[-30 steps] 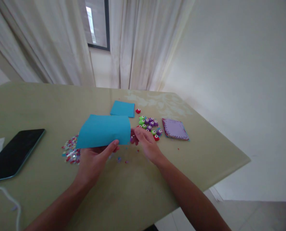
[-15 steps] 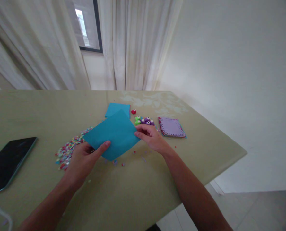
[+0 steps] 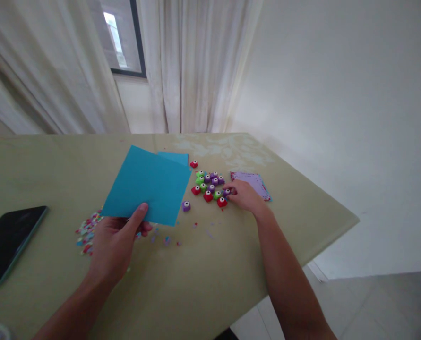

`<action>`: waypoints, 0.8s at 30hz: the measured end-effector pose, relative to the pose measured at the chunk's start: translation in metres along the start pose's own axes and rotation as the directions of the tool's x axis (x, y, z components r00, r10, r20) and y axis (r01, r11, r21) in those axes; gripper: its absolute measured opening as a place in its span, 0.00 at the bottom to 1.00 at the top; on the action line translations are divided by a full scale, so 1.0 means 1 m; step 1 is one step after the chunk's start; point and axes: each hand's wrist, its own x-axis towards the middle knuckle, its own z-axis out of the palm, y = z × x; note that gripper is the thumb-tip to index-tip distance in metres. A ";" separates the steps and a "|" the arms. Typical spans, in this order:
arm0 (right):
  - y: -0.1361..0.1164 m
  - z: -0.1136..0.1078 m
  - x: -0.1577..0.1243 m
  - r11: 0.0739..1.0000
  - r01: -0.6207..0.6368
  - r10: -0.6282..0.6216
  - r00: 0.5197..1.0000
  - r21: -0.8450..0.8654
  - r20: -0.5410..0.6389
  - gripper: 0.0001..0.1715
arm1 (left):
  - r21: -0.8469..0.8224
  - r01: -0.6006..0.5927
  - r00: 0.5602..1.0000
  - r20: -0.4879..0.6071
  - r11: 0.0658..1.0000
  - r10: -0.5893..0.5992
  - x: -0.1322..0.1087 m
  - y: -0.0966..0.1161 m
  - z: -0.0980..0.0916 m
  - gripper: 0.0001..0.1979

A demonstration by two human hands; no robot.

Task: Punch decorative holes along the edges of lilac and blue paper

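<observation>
- Table (image 3: 196,274), pale green and glossy, carries everything described here.
- Left hand (image 3: 114,241) pinches the near edge of a teal paper sheet (image 3: 146,186), thumb on top and fingers beneath. The sheet is tilted above the table, seemingly to keep it clear of the pieces below.
- Right hand (image 3: 244,196), fingers curled, touches the right edge of a cluster of small craft punches (image 3: 210,184) in red, green and purple. I cannot tell whether it grips one.
- Lilac card stack (image 3: 254,182) lies just beyond that hand.
- Paper confetti (image 3: 88,229) lies beside the left hand, with a phone (image 3: 8,243) at far left.
</observation>
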 end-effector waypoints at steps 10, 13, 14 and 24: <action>-0.068 0.015 -0.005 0.543 0.191 0.063 0.962 0.818 -0.267 0.24 | -0.262 0.105 0.994 0.049 0.959 -0.096 -0.004 -0.008 0.006 0.23; -0.104 0.031 -0.018 0.270 0.110 -0.017 0.994 0.956 -0.110 0.27 | -0.329 0.118 0.993 0.054 0.937 -0.106 -0.008 -0.004 0.010 0.26; -0.114 0.036 -0.022 0.217 0.084 -0.033 0.996 0.973 -0.079 0.28 | -0.331 0.114 0.993 0.055 0.937 -0.101 -0.008 -0.004 0.010 0.26; -0.133 0.049 -0.033 0.118 -0.063 -0.104 0.992 0.991 0.075 0.28 | -0.133 -0.015 0.988 0.147 0.991 0.035 -0.011 -0.013 0.009 0.18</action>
